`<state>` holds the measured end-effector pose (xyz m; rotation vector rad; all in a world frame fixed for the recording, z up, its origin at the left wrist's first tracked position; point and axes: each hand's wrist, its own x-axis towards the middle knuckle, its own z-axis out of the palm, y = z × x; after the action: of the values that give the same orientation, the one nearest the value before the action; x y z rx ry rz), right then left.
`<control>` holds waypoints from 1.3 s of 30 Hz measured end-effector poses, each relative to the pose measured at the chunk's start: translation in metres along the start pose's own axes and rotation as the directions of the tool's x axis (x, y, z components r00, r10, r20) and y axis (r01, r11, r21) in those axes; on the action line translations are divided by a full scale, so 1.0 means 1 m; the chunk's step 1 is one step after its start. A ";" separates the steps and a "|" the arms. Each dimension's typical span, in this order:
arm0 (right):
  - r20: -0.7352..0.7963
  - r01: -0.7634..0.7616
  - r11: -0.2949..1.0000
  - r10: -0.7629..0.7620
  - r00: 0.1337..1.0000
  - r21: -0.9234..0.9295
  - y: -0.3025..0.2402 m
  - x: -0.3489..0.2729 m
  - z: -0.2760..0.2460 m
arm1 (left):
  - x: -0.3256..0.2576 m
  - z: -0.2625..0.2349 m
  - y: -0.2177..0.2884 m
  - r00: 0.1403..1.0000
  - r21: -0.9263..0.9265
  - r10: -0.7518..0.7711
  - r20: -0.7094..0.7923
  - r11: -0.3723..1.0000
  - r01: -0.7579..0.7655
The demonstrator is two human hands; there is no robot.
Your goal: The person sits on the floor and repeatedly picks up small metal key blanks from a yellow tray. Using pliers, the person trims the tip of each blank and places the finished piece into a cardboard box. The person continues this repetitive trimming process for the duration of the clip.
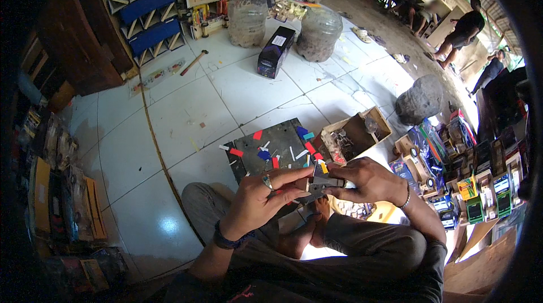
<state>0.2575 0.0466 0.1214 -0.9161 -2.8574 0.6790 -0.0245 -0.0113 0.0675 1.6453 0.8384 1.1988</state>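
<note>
My left hand (257,201), with a ring and a dark wristband, pinches a small wooden piece (304,183) between thumb and fingers. My right hand (370,180) is closed around a flat grey blade-like tool (327,181), whose tip meets the small piece; the tool's exact kind is unclear. Both hands are above the near edge of a dark board (244,143), in front of my crossed legs. Scattered over the board are red scraps (258,134), blue scraps (264,155) and white strips.
A wooden box (380,123) with loose bits stands right of the board. Toy-like wooden vehicles (483,190) crowd the right side. Farther off are a hammer (193,63), a black carton (276,51), cloudy plastic containers (318,34) and a stone-like lump (419,99). Other people (465,26) are at far right.
</note>
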 end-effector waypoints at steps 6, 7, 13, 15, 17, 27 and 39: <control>0.005 0.011 0.991 -0.011 1.000 -0.136 -0.004 -0.001 -0.004 | 0.000 -0.006 0.000 0.997 0.065 0.044 0.062 0.997 -0.048; 0.001 -0.008 0.991 0.008 1.000 -0.132 -0.003 -0.001 -0.003 | 0.001 -0.007 0.001 0.996 0.084 0.051 0.067 0.995 -0.056; -0.065 -0.061 0.992 0.054 0.996 -0.112 0.004 -0.001 0.000 | 0.003 -0.008 0.003 0.992 0.162 0.110 0.061 0.980 -0.118; -0.102 -0.064 0.992 0.053 0.993 -0.104 0.005 -0.001 0.001 | 0.002 -0.008 0.004 0.993 0.188 0.100 0.062 0.976 -0.110; -0.076 -0.111 0.987 0.102 0.992 -0.117 0.005 -0.001 0.000 | 0.003 -0.008 0.003 0.990 0.181 0.136 0.045 0.973 -0.142; -0.171 -0.133 0.985 0.114 0.979 -0.109 -0.001 0.001 -0.002 | 0.005 -0.008 0.001 0.983 0.197 0.182 0.021 0.963 -0.183; -0.193 -0.139 0.983 0.114 0.975 -0.122 0.005 0.000 0.002 | 0.005 -0.007 0.001 0.983 0.211 0.181 0.018 0.961 -0.181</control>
<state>0.2595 0.0494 0.1179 -1.1250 -2.7245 0.3885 -0.0293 -0.0054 0.0714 1.9294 0.8544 1.2703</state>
